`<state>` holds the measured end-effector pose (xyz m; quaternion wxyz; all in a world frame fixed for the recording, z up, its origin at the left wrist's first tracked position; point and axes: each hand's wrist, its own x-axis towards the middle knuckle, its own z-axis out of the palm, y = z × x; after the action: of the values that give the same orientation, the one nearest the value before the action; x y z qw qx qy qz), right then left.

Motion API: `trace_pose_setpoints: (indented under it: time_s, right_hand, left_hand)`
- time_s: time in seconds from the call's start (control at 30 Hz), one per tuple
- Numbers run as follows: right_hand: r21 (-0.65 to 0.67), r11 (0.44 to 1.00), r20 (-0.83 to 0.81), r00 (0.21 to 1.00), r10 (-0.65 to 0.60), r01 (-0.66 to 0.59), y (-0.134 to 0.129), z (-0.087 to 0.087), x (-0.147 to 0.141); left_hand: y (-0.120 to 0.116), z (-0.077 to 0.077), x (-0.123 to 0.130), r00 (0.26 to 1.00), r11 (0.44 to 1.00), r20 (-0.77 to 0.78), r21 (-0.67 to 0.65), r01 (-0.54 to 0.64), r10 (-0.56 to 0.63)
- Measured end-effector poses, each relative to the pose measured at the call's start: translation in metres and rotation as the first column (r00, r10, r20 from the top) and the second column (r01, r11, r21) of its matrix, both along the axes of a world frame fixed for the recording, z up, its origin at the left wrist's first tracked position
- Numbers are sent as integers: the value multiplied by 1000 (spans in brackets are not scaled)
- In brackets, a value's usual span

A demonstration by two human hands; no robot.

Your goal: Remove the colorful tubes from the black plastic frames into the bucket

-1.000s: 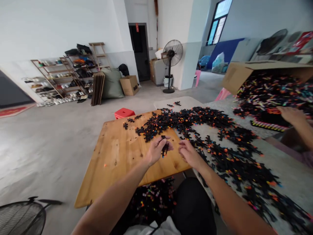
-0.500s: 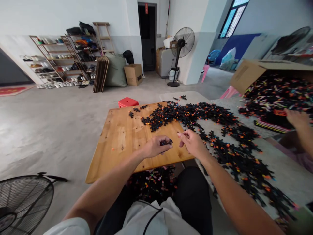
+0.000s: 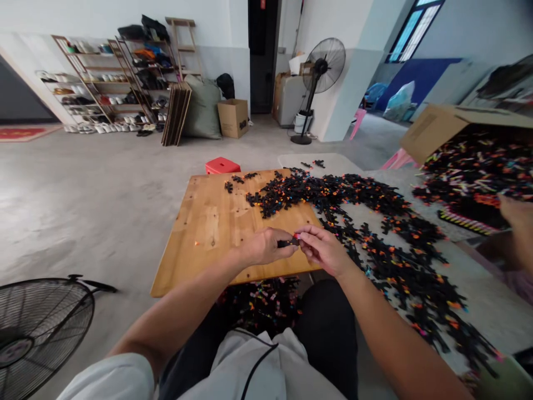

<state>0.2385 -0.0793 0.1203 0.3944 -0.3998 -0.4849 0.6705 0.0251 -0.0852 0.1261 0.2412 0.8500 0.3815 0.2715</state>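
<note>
My left hand [image 3: 263,247] is closed around a small black toy gun [image 3: 285,243] above the near edge of the wooden table [image 3: 177,250]. Fingers and thumb of my right hand [image 3: 323,251] pinch at the gun's right end, where a small pink-red piece [image 3: 297,236] shows. The two hands almost meet there, and the fingertips partly hide the piece. Beyond them lies a heap of similar black toy guns [image 3: 291,194] with orange, yellow and blue bits, spreading right onto a grey tabletop [image 3: 483,294].
More black pieces lie below the table edge, by my lap [image 3: 262,305]. At the right, a tipped cardboard box [image 3: 433,128] spills colourful pieces near another person's hand [image 3: 516,216]. A red stool [image 3: 222,165] stands behind the table; a black fan [image 3: 37,333] is at lower left.
My right hand has moved left to the toy gun, bringing a pink-red piece to its end. My left hand keeps its hold. The view has shifted slightly.
</note>
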Motion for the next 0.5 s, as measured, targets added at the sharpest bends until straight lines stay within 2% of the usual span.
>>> trace_pose_setpoints:
  time_s: [0.27, 0.4, 0.5]
  right_hand:
    - [7, 999, 4, 1000, -31, 31, -3, -8, 2]
    - [34, 999, 16, 1000, -20, 20, -4, -12, 4]
    - [120, 993, 119, 993, -16, 2, -6, -10, 7]
  left_hand:
    - [-1, -1, -2, 982, 966, -182, 257, 4, 44]
    - [0, -1, -2, 976, 945, -212, 327, 21, 52]
    - [0, 0, -1, 968, 936, -243, 351, 33, 57]
